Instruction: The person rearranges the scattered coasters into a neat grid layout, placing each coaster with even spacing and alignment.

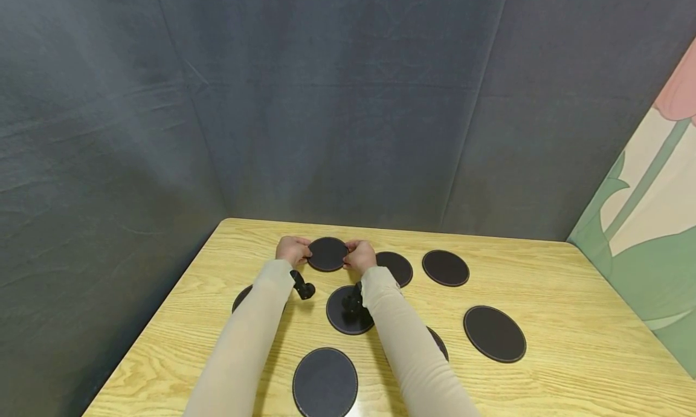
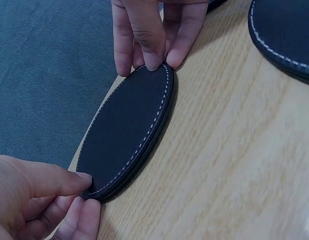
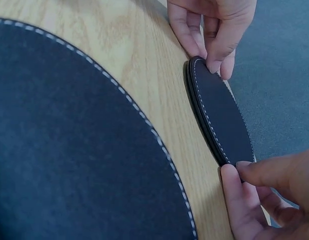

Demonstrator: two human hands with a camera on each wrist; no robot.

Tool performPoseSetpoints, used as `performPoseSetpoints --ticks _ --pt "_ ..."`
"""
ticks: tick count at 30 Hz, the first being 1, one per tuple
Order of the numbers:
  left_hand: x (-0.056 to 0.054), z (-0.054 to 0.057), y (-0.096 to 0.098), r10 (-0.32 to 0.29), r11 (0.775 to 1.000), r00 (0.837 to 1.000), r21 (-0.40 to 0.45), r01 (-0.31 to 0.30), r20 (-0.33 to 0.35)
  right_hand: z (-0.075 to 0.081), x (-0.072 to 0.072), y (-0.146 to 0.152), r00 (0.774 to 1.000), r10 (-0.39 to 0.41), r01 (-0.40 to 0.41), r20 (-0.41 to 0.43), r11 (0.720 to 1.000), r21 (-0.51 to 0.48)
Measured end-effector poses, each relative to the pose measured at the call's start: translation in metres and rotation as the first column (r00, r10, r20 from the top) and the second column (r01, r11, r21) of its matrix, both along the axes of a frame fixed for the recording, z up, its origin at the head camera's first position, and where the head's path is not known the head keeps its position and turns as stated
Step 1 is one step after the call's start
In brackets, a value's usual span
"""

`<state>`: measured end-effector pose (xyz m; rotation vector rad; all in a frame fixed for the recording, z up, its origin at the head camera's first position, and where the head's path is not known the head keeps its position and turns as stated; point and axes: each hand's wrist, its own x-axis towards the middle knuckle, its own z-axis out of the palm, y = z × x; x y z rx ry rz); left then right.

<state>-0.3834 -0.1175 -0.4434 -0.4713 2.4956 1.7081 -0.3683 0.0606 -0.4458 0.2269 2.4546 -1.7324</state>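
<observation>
At the far side of the table, both hands are at a round black coaster (image 1: 327, 254) with pale stitching round its rim. Its edge shows layers in the wrist views, like coasters stacked on one another. My left hand (image 1: 294, 250) pinches the left edge, thumb (image 2: 83, 176) on top and fingers at the side. On the opposite edge, my right hand (image 1: 360, 257) pinches it the same way, its thumb (image 3: 243, 165) over the rim. The coaster lies flat, on or very near the wood; the exact contact is hard to see.
More black coasters lie spread over the wooden table (image 1: 565, 296): one under the right wrist (image 1: 342, 320), one in front (image 1: 325, 382), others to the right (image 1: 446, 268) (image 1: 495, 333). Sleeves partly cover several. A dark curtain (image 1: 337, 115) hangs behind the table.
</observation>
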Motion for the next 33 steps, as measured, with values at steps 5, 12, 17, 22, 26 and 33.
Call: performPoseSetpoints --ticks 5,12,17,22,26,33 --pt "0.0017 0.0001 0.0013 0.003 1.0 1.0 -0.028 -0.003 0.009 -0.0035 -0.0037 -0.0003 1.0 -0.004 0.004 0.002 1.0 -0.001" --pt "0.0039 0.0005 0.0014 0.001 1.0 1.0 -0.026 -0.001 0.005 -0.0063 -0.0069 0.0004 1.0 -0.01 0.01 0.02 1.0 0.0" --pt "0.0049 0.0013 0.0011 -0.009 1.0 1.0 -0.029 0.009 -0.003 -0.0069 -0.007 0.0013 1.0 0.007 -0.007 0.009 1.0 0.021" --pt "0.0057 0.0015 0.0011 -0.014 0.999 1.0 -0.037 0.013 -0.011 -0.0063 -0.0064 0.0015 1.0 0.023 -0.023 0.011 0.999 0.028" --pt "0.0047 0.0004 0.0012 -0.015 0.999 1.0 -0.038 0.015 -0.011 -0.0061 -0.0054 0.0018 1.0 0.024 -0.025 0.02 0.999 0.032" --pt "0.0038 0.0016 0.0029 -0.016 0.998 1.0 -0.068 0.016 -0.009 -0.0027 -0.0059 0.0023 0.998 0.054 -0.056 0.019 0.995 0.086"
